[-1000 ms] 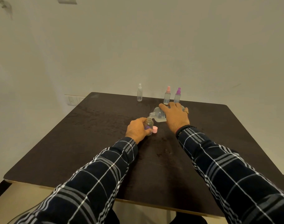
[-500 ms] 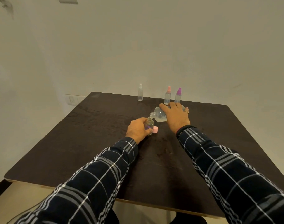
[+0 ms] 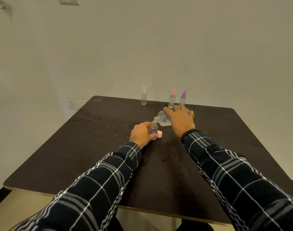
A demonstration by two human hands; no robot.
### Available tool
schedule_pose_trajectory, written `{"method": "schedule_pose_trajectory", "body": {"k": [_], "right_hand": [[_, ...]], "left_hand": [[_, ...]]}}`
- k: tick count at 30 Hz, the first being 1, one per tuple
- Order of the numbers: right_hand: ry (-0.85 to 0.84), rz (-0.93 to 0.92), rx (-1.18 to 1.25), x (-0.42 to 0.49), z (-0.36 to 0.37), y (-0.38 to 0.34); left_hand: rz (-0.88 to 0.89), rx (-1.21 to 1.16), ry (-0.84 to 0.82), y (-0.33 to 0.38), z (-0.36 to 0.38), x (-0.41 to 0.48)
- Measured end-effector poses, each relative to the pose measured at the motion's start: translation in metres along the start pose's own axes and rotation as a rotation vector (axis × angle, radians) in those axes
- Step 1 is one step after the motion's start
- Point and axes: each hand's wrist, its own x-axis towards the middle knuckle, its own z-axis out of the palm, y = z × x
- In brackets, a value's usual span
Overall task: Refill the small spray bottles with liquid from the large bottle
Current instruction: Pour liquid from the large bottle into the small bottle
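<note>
- Plastic of the large bottle (image 3: pixel 164 120) is clear, with a dark mark on its side; it hangs over mid-tabletop (image 3: pixel 92 147).
- Right hand (image 3: pixel 180 120) grips it from above, fingers curled over.
- Left hand (image 3: pixel 141 134) wraps around the small bottle (image 3: pixel 153 129), which stands upright and uncapped, with the pink cap (image 3: pixel 159 134) just beside it.
- Fill levels: cannot tell.
- Large bottle's long axis lies nearly level, its neck pointing left and down at the small bottle's mouth.

The left hand (image 3: pixel 141 134) grips a small uncapped bottle (image 3: pixel 153 129) upright on the dark table (image 3: pixel 95 147). The right hand (image 3: pixel 180 120) holds the large bottle (image 3: pixel 162 120) tipped on its side — neck at the small bottle's mouth. A pink cap (image 3: pixel 159 134) lies just beside it. Three capped spray bottles (image 3: pixel 172 101) stand near the far edge.
</note>
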Motion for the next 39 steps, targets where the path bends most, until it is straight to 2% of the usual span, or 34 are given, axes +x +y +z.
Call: {"method": "schedule_pose_trajectory", "body": {"k": [39], "right_hand": [[-0.003,-0.008,-0.03,0.0,-0.0017,0.0]], "left_hand": [[0.022,0.014,0.016,-0.0011,-0.0005,-0.0009]]}}
